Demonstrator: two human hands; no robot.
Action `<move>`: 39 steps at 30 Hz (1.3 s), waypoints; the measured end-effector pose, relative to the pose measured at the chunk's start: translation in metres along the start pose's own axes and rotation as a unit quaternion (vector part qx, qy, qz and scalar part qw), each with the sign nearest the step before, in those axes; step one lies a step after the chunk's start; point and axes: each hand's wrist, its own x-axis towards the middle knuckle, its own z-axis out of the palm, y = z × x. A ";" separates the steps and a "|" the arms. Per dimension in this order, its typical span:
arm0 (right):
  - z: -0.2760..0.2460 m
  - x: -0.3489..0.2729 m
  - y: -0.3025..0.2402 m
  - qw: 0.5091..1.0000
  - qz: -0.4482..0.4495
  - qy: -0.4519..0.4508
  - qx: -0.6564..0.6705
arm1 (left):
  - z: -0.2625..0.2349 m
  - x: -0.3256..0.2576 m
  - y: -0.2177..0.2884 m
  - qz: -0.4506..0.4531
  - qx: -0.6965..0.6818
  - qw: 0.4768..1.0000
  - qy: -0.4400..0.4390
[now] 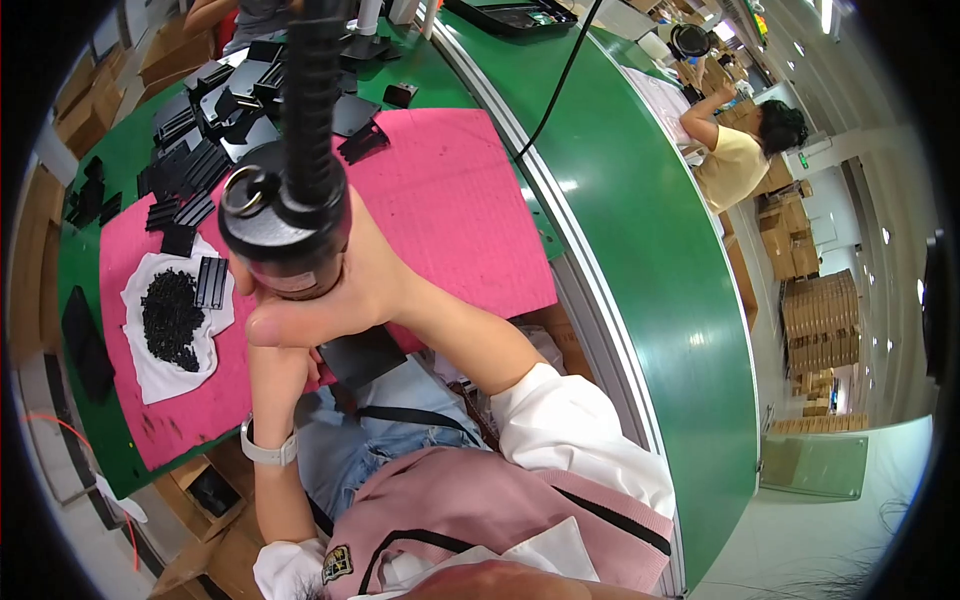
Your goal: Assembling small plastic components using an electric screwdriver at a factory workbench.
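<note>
My right hand (368,262) is closed around an upright black electric screwdriver (285,225), with a ring on its top and a thick ribbed cord running up from it. The tool's tip is hidden below my hand. Just beneath, my left hand (280,362) is partly covered by the right one. Its fingers close on a flat black plastic part (362,356) at the near edge of the table. To the left lies a heap of small black screws (172,318) on a white cloth (150,385), with a ribbed black piece (211,283) at its edge.
A pink mat (450,200) covers part of the green table (130,225). Several black plastic parts (235,100) are piled at the far left. To the right runs a green conveyor (640,200) with a metal rail. Beyond it sits a person in yellow (735,165).
</note>
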 end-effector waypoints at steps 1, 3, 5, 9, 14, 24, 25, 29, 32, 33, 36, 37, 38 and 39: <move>0.000 -0.001 -0.001 0.999 0.030 -0.001 0.023 | 0.000 0.000 -0.001 0.001 0.001 1.000 -0.003; -0.004 -0.001 0.007 1.000 -0.005 -0.005 -0.005 | 0.001 0.000 -0.003 0.010 0.015 1.000 0.001; -0.006 -0.003 0.010 0.995 -0.029 -0.054 -0.076 | -0.001 -0.002 -0.005 0.020 0.017 1.000 0.002; 0.002 -0.005 -0.007 0.979 -0.107 0.001 -0.173 | -0.005 0.001 -0.019 0.054 0.032 0.998 -0.003; 0.008 -0.006 -0.008 0.990 -0.048 -0.027 -0.127 | -0.011 0.008 -0.033 0.093 0.059 0.993 -0.039; -0.068 -0.008 -0.050 0.957 0.171 0.160 -0.173 | 0.011 -0.022 0.007 0.153 0.058 0.986 0.018; -0.091 -0.012 -0.035 0.942 0.178 0.170 -0.227 | 0.011 -0.028 0.004 0.216 0.065 0.974 0.015; -0.135 -0.043 0.010 0.776 0.121 0.185 -0.590 | 0.025 -0.048 0.001 0.225 -0.010 0.974 0.018; -0.086 -0.038 -0.012 0.677 0.035 0.063 -0.732 | 0.021 -0.057 0.003 0.213 -0.042 0.974 0.070; -0.071 -0.035 -0.022 0.728 -0.048 -0.016 -0.683 | 0.020 -0.058 0.007 0.218 -0.040 0.970 0.097; -0.029 -0.032 -0.044 0.739 -0.118 -0.279 -0.602 | 0.014 -0.069 0.028 0.340 0.072 0.931 0.114; -0.019 -0.033 -0.038 0.717 -0.171 -0.273 -0.618 | 0.011 -0.072 0.034 0.372 0.118 0.914 0.112; -0.013 -0.030 -0.041 0.713 -0.052 -0.352 -0.604 | 0.007 -0.075 0.039 0.371 0.120 0.914 0.110; -0.010 -0.028 -0.044 0.695 0.067 -0.424 -0.577 | 0.004 -0.079 0.042 0.396 0.127 0.904 0.104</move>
